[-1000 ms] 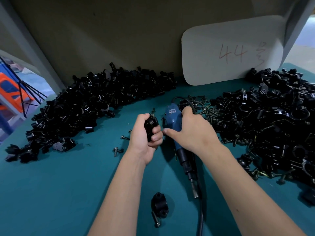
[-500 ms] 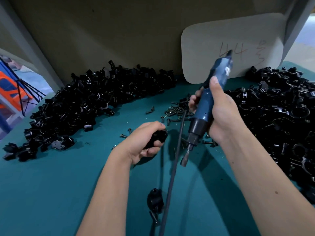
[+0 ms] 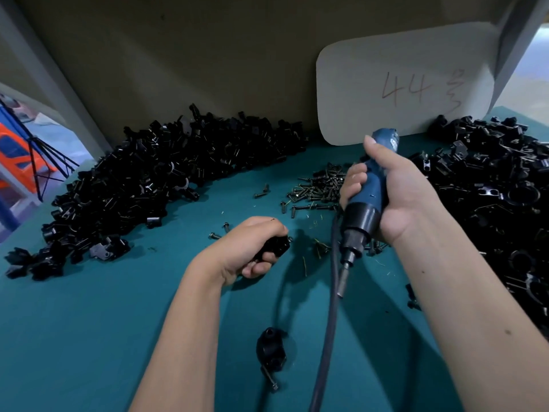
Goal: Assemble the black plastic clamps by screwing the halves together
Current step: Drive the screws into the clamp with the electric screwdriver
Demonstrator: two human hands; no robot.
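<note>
— What have your hands got hold of?

— My left hand is curled round a black clamp, pressing it down on the green table. Fingers wrapped under, thumb over the top — only the right end of the clamp shows past my knuckles. My right hand is fisted round the blue screwdriver, thumb lying up along its body.

— Where is the screwdriver relative to that clamp?

— To the right of it and raised, apart from it. It stands nearly upright, tilted a little, with the bit pointing down at the table, not touching the clamp. Its dark cable hangs from the black collar and runs toward me, passing right of the clamp.

— Anything else near the clamp?

— Nearer to me than the clamp lies a second clamp, with a screw sticking out of its near end. Beyond the clamp and to its right sits a heap of loose screws, with a few strays just left of my knuckles. Far left of the clamp is a long pile of black parts; far right, behind my right arm, another pile. Behind all that a pale card marked "44" leans on the back wall.
</note>
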